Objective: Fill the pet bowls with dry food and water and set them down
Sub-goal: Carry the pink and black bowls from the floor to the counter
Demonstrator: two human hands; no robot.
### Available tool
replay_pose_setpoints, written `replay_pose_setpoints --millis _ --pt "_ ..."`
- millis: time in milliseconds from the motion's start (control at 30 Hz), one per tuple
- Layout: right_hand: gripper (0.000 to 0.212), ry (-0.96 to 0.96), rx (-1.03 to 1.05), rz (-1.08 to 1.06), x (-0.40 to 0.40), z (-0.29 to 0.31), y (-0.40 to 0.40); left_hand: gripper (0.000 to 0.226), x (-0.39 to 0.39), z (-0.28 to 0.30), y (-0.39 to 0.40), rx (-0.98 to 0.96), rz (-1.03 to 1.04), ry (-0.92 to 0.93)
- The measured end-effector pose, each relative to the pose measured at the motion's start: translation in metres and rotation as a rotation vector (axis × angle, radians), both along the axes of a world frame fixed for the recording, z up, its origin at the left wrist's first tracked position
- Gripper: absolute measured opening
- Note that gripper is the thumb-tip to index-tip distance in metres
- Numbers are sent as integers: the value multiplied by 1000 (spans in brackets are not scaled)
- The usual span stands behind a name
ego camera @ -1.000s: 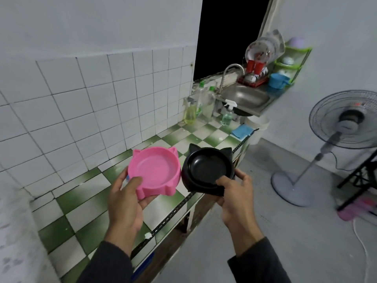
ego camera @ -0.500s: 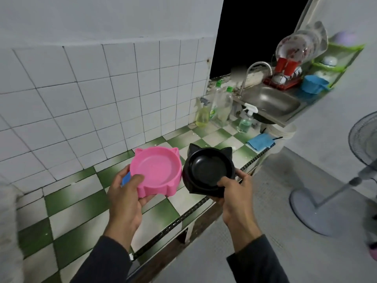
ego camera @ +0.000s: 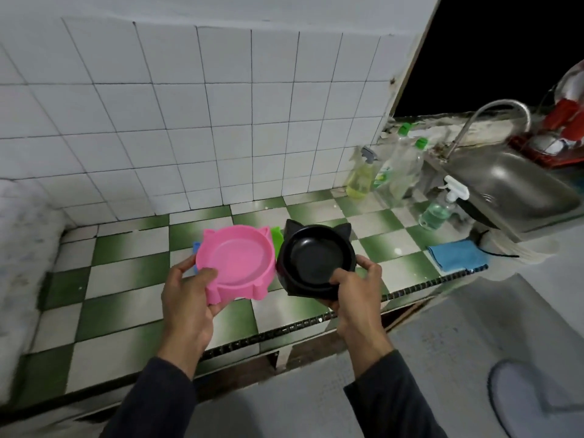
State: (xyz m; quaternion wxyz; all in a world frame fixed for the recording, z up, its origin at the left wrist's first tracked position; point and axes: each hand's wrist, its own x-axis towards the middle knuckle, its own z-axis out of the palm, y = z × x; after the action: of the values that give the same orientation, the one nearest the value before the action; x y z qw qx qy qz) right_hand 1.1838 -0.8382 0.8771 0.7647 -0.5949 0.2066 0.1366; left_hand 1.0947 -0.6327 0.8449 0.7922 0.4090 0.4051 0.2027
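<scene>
My left hand [ego camera: 186, 298] grips the near rim of a pink cat-eared pet bowl [ego camera: 235, 257], thumb inside it. My right hand [ego camera: 355, 289] holds a black cat-eared pet bowl [ego camera: 316, 256] the same way. Both bowls are empty and are held side by side just above the green-and-white checkered counter [ego camera: 126, 279]. A blue edge [ego camera: 196, 248] and a green edge [ego camera: 276, 237] of other things peek out from behind the pink bowl; what they are is hidden.
A steel sink [ego camera: 512, 188] with a curved tap [ego camera: 493, 115] sits at the right. Spray bottles [ego camera: 360, 175] and clear bottles [ego camera: 401, 165] stand beside it. A blue cloth [ego camera: 455, 257] lies near the counter's front edge. A white tiled wall rises behind.
The view has swung left and down toward the counter, so the sink slid to the right edge and the fan left the view. Both hands keep the bowls held side by side.
</scene>
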Motion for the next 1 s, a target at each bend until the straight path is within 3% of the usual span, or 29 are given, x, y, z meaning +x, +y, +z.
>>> replay_pose_setpoints --millis 367,500,833,1000 --pt "67 54 -31 156 38 -45 41 48 5 -40 24 -16 185 40" --pt "77 80 -38 185 43 -60 58 46 4 -50 34 -25 197 39" --pt "78 161 -104 199 53 -100 73 24 5 -84 41 -29 193 105" --pt "76 221 -129 199 56 -125 69 29 6 -112 38 -43 175 152"
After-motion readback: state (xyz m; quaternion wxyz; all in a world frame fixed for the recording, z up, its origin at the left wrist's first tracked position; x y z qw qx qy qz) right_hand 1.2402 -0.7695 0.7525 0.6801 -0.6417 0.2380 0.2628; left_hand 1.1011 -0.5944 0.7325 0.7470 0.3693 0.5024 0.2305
